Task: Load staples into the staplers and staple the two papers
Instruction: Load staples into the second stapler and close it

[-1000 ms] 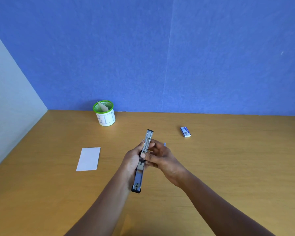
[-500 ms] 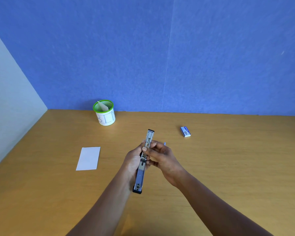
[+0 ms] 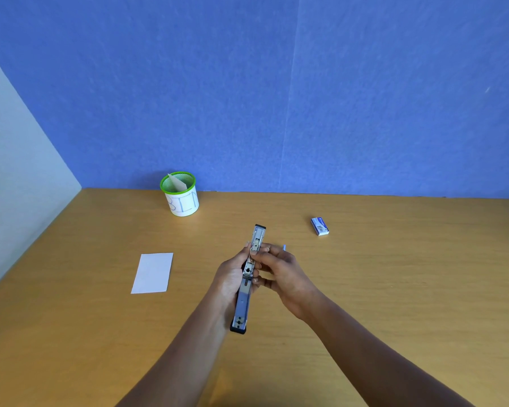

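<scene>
Staples going in, I judge; no stapling done yet.

On the tan wooden worktop (image 3: 394,289) the white rectangular paper sheet (image 3: 152,272) lies flat and unstapled, well off to my left. My left hand (image 3: 231,277) grips the long silver metal stapler (image 3: 243,304), opened out, around its middle above the worktop. My right hand (image 3: 279,271) pinches its magazine from the other side. I cannot tell whether staples are seated. The small blue-and-white cardboard staple box (image 3: 319,226) lies apart, beyond my right hand.

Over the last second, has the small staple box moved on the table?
No. The staple box keeps the same spot and angle, judged against the table's back edge and the green-rimmed bin.
</scene>
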